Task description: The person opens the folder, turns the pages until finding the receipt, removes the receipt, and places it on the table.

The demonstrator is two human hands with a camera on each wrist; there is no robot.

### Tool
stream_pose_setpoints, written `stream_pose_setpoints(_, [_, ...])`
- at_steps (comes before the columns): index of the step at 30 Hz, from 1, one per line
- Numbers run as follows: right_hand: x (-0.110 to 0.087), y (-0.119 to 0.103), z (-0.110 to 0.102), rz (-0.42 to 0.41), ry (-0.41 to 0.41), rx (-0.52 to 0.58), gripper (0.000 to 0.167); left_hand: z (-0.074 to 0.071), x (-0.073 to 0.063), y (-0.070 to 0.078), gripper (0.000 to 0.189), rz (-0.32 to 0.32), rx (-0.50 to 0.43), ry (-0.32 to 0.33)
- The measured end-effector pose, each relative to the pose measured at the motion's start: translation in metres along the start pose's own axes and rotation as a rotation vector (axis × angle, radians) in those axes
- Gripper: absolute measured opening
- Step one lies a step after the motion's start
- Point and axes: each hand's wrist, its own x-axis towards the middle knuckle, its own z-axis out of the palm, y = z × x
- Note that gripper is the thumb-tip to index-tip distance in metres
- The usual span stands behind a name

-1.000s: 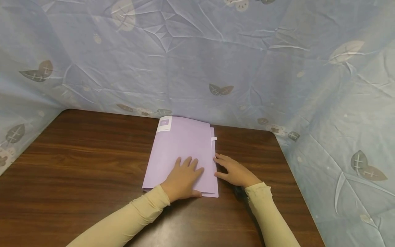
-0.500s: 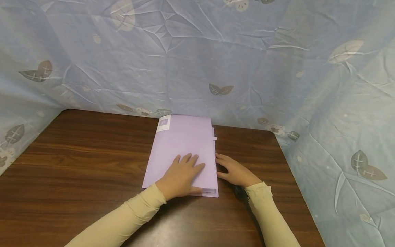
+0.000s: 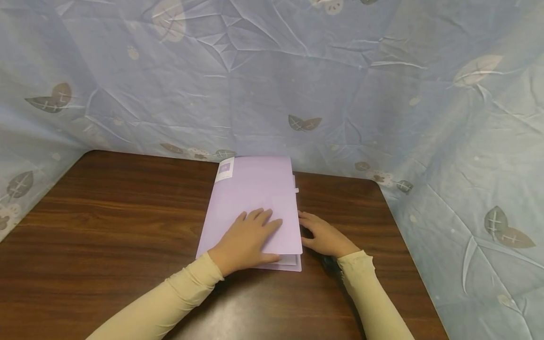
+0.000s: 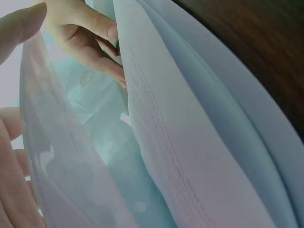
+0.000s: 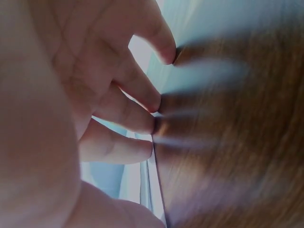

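Observation:
A light purple folder (image 3: 256, 189) lies against the back of the table, with a white label (image 3: 224, 170) in its upper left corner. My left hand (image 3: 244, 243) rests on the folder's front cover with spread, fairly straight fingers. In the left wrist view the translucent cover (image 4: 71, 166) stands apart from the printed pages (image 4: 156, 114), with the thumb (image 4: 23, 31) at its edge. My right hand (image 3: 327, 235) is at the folder's right edge, fingertips touching the tabletop. A small white tab (image 3: 296, 190) sticks out on that side.
The dark brown wooden table (image 3: 127, 212) spreads out on both sides of the folder. A pale blue cloth (image 3: 263, 85) with leaf prints hangs behind and beside it. Something dark sits under the right wrist.
The folder's cover has swung to the right and now lies over more of the pages, its near right corner raised. My left hand moved slightly with it. The right hand has stayed nearly still.

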Motion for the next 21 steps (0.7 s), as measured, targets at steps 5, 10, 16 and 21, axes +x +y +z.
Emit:
stream_pose_setpoints(5, [0.001,-0.002,0.001,0.024,0.004,-0.002,0.062,-0.002,0.001,-0.001,0.079,0.012,0.013,0.049])
stream_pose_setpoints(10, [0.003,-0.001,0.002,0.019,0.015,-0.010,0.060,-0.006,0.001,-0.001,0.074,0.042,-0.002,0.114])
stream_pose_setpoints(16, [0.001,-0.001,0.001,0.004,0.028,-0.005,0.059,-0.011,-0.001,-0.002,0.066,0.118,-0.035,0.169])
stream_pose_setpoints(21, [0.001,0.002,0.001,-0.015,0.035,0.009,0.057,-0.014,-0.003,-0.002,0.061,0.190,-0.062,0.222])
